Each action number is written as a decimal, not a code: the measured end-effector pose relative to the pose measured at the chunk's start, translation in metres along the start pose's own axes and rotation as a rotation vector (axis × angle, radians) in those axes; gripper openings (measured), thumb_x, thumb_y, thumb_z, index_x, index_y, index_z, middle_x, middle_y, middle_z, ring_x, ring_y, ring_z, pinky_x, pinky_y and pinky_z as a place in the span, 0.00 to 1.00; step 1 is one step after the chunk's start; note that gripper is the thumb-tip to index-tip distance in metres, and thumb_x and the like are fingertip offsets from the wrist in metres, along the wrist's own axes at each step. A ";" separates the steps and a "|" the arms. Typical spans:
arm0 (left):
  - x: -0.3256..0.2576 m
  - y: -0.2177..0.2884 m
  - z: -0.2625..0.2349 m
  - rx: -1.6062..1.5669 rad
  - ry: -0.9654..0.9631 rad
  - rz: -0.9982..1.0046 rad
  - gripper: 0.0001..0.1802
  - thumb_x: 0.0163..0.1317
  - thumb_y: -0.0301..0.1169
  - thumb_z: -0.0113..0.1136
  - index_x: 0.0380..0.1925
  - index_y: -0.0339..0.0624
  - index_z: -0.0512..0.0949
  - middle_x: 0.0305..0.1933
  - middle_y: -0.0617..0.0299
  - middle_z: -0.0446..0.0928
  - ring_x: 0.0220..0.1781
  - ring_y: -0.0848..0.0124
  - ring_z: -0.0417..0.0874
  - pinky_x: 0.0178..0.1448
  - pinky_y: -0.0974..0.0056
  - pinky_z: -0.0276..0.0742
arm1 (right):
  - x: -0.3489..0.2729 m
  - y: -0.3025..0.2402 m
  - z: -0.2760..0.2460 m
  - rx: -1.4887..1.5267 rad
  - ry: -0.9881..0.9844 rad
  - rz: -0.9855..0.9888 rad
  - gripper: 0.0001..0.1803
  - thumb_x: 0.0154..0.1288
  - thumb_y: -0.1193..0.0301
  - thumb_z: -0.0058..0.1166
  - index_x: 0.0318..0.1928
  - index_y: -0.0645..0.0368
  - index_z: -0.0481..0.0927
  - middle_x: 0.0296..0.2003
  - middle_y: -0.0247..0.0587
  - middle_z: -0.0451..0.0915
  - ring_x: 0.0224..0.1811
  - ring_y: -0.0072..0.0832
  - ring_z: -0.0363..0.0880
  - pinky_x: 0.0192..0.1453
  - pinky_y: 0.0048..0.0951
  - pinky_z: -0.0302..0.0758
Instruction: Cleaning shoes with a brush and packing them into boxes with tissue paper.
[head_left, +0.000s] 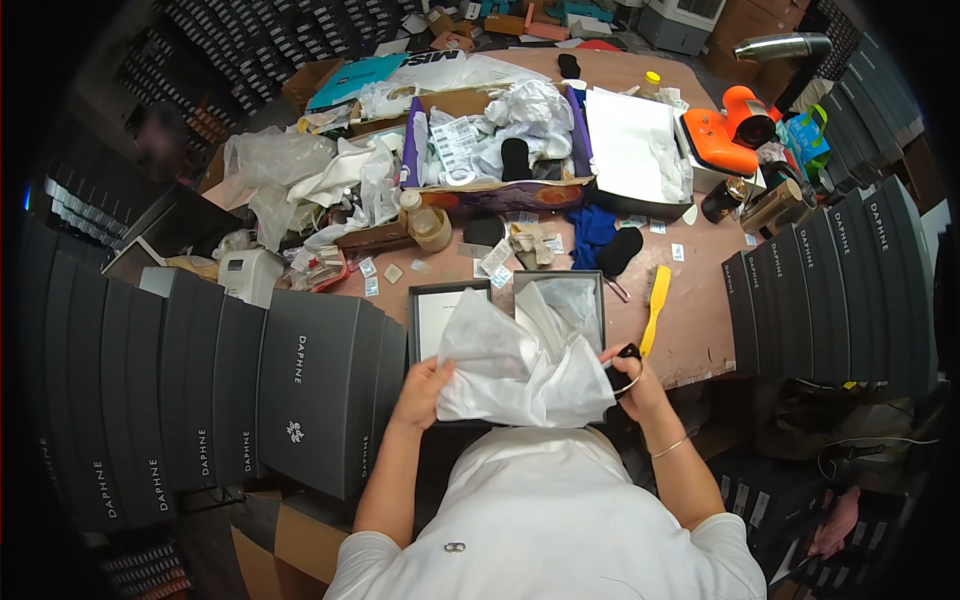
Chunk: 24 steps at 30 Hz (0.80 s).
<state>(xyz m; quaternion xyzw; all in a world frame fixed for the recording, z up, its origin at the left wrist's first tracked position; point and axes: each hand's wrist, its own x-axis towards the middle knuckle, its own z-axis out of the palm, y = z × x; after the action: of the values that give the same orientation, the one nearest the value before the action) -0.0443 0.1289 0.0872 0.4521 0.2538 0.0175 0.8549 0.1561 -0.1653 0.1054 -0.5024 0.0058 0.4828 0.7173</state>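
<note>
Between my hands a thin, translucent white bag [490, 365] is spread over an open dark grey box. My left hand [428, 390] pinches the bag's left edge. At the bag's right edge, my right hand [640, 385] is closed around a small black thing with a thin pale loop [626, 362]; its kind is unclear. White tissue [540, 312] lies in the box's right half [602, 300], and the left half [412, 320] holds a white sheet. The bag covers the near part of both halves.
Stacked dark grey shoe boxes stand left [320, 390] and right [830, 300]. A yellow-handled brush [655, 310] lies near my right hand. Farther back are a purple carton [410, 150] of crumpled paper, a glass bottle [428, 225], black pads [620, 250] and an orange device [715, 140].
</note>
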 end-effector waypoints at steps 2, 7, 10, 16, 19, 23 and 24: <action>0.017 0.021 0.018 -0.205 0.117 0.137 0.16 0.69 0.35 0.52 0.50 0.36 0.75 0.49 0.59 0.79 0.49 0.70 0.81 0.54 0.63 0.76 | -0.008 -0.025 0.002 -0.112 -0.045 -0.085 0.13 0.58 0.70 0.50 0.39 0.65 0.77 0.39 0.44 0.80 0.44 0.30 0.79 0.52 0.30 0.75; 0.051 0.098 0.042 -0.403 0.563 0.662 0.15 0.71 0.38 0.48 0.48 0.38 0.73 0.47 0.59 0.77 0.46 0.69 0.79 0.50 0.61 0.76 | -0.034 -0.066 0.001 -0.392 -0.147 -0.270 0.07 0.60 0.74 0.49 0.35 0.66 0.77 0.44 0.51 0.81 0.48 0.33 0.79 0.56 0.32 0.73; 0.018 0.116 0.084 0.447 0.823 1.187 0.12 0.68 0.33 0.48 0.36 0.33 0.71 0.45 0.55 0.75 0.49 0.62 0.76 0.53 0.56 0.73 | -0.045 -0.066 -0.013 -0.588 0.095 -0.287 0.06 0.64 0.75 0.49 0.33 0.66 0.75 0.40 0.47 0.83 0.43 0.28 0.80 0.52 0.29 0.74; 0.025 -0.025 0.013 1.312 -0.014 0.270 0.37 0.60 0.47 0.61 0.62 0.33 0.64 0.63 0.44 0.67 0.66 0.52 0.67 0.70 0.52 0.58 | -0.021 -0.016 0.044 -0.763 0.240 -0.556 0.06 0.64 0.74 0.54 0.37 0.63 0.73 0.41 0.45 0.81 0.46 0.29 0.78 0.53 0.28 0.71; 0.025 -0.056 0.058 -0.446 0.024 -0.088 0.32 0.66 0.49 0.52 0.61 0.39 0.63 0.59 0.47 0.70 0.61 0.58 0.72 0.65 0.57 0.67 | -0.006 0.007 0.085 -0.960 -0.260 -0.595 0.20 0.58 0.69 0.62 0.49 0.63 0.73 0.54 0.52 0.74 0.60 0.45 0.71 0.64 0.37 0.67; 0.025 -0.071 0.027 -0.597 0.226 -0.232 0.22 0.66 0.41 0.47 0.53 0.38 0.69 0.43 0.53 0.78 0.42 0.61 0.82 0.50 0.58 0.80 | 0.049 -0.035 0.103 -1.049 -0.706 -0.375 0.34 0.57 0.63 0.65 0.61 0.62 0.69 0.59 0.52 0.71 0.63 0.45 0.68 0.66 0.40 0.65; 0.020 -0.072 0.018 -0.628 0.237 -0.215 0.21 0.66 0.40 0.47 0.53 0.38 0.69 0.43 0.53 0.78 0.43 0.61 0.82 0.49 0.57 0.80 | 0.078 -0.045 0.102 -1.084 -0.522 -0.302 0.32 0.56 0.66 0.65 0.60 0.61 0.71 0.58 0.51 0.71 0.61 0.44 0.69 0.63 0.40 0.67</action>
<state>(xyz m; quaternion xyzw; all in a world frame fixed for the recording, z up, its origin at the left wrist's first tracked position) -0.0331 0.0782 0.0310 0.1327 0.3798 0.0572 0.9137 0.1806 -0.0394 0.1496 -0.6559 -0.4869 0.4173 0.3983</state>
